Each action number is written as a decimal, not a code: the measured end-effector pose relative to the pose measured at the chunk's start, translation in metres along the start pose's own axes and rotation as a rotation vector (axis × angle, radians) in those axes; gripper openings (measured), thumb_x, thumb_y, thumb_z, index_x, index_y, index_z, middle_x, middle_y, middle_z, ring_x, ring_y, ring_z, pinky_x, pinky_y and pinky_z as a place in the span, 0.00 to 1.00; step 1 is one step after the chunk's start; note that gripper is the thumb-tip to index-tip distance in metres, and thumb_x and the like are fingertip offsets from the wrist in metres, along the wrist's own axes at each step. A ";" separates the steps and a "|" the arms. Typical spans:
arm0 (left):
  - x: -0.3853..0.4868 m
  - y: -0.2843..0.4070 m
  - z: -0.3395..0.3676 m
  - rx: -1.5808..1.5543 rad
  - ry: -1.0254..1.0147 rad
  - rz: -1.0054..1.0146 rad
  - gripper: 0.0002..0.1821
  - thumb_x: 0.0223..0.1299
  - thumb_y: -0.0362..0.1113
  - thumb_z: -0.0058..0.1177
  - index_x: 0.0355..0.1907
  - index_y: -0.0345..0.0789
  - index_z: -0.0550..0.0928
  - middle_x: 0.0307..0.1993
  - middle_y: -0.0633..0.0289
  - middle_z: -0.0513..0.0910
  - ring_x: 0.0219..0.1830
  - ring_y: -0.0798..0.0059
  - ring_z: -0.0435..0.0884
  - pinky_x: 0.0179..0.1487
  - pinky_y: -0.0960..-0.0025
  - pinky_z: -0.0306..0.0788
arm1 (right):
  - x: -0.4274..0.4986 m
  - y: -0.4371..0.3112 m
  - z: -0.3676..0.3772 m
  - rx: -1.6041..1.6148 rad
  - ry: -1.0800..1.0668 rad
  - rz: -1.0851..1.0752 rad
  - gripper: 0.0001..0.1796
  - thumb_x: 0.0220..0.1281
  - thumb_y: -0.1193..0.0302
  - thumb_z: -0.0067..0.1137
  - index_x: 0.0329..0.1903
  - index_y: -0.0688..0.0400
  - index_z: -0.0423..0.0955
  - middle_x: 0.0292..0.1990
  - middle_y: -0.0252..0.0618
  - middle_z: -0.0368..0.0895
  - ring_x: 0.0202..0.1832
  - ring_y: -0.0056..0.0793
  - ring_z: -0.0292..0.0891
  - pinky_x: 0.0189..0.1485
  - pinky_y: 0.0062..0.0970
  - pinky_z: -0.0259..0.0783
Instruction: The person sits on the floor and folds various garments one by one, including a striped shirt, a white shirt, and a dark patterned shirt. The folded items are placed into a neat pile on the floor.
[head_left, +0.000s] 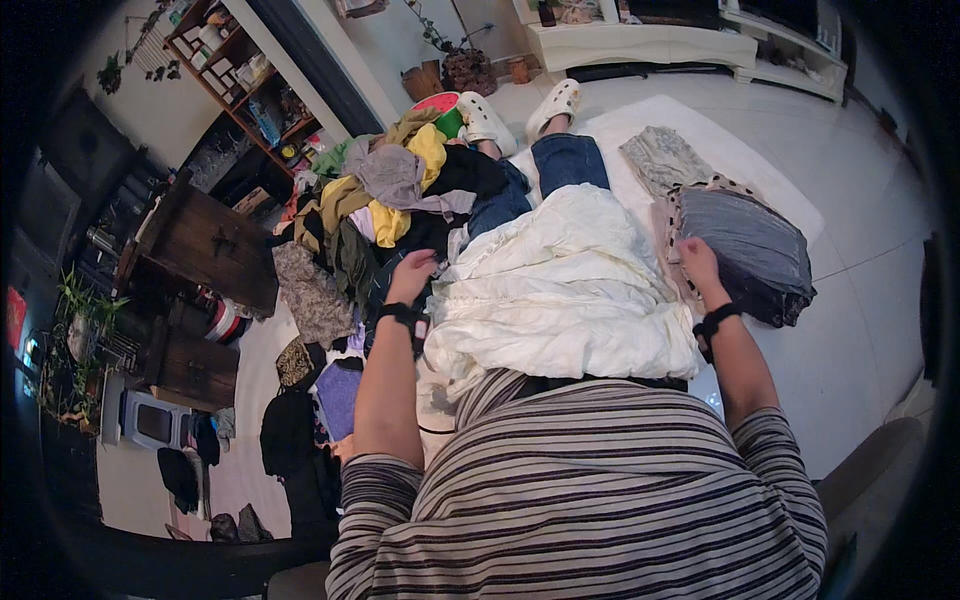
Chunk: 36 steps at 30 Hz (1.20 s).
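A white cloth garment (570, 292) lies rumpled across my lap and thighs. My left hand (415, 274) is at its left side, fingertips near a thin pale strip at the edge; whether they pinch it is unclear. At the garment's right side is my right hand (699, 264), fingers curled, in front of a stack of folded clothes; its grip cannot be made out. The stack has a grey folded garment (739, 232) on top of dark and dotted cloth. Beyond it lies a patterned pale grey garment (664, 159).
A heap of mixed clothes (390, 180) lies to the left, with a purple cloth (340, 397) and black clothing (289, 435) nearer me. A white mat (750, 165) is under the folded clothes. Dark wooden furniture (217, 247) stands at left, a white cabinet (645, 49) at the far side.
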<state>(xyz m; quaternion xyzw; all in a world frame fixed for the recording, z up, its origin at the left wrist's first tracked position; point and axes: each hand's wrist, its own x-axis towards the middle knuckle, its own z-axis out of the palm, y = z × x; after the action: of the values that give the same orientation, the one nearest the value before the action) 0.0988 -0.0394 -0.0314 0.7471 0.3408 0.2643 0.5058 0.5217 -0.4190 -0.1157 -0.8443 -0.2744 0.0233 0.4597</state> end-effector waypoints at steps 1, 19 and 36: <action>0.007 0.008 0.016 0.086 -0.061 -0.010 0.18 0.50 0.32 0.54 0.47 0.35 0.76 0.39 0.59 0.79 0.41 0.74 0.76 0.45 0.75 0.70 | 0.005 -0.013 0.015 0.113 0.029 -0.042 0.17 0.54 0.61 0.55 0.37 0.63 0.74 0.33 0.47 0.79 0.37 0.38 0.77 0.40 0.31 0.70; -0.022 0.082 0.033 0.296 0.068 0.274 0.14 0.55 0.38 0.53 0.43 0.34 0.80 0.31 0.60 0.78 0.33 0.75 0.75 0.40 0.75 0.67 | 0.018 -0.091 -0.002 0.413 0.001 -0.120 0.10 0.51 0.69 0.58 0.35 0.61 0.74 0.27 0.37 0.79 0.29 0.23 0.74 0.35 0.24 0.69; -0.112 0.014 0.012 -0.023 -0.313 0.159 0.11 0.54 0.27 0.53 0.42 0.32 0.79 0.49 0.64 0.74 0.48 0.78 0.72 0.54 0.74 0.64 | -0.041 -0.209 0.042 0.200 -0.493 -0.821 0.13 0.51 0.71 0.54 0.42 0.59 0.73 0.40 0.44 0.78 0.43 0.39 0.74 0.47 0.31 0.68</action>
<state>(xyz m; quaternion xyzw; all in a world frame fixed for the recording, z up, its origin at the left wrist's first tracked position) 0.0412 -0.1371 -0.0279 0.7981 0.1947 0.1876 0.5385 0.3826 -0.3172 0.0163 -0.5872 -0.6818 0.0656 0.4313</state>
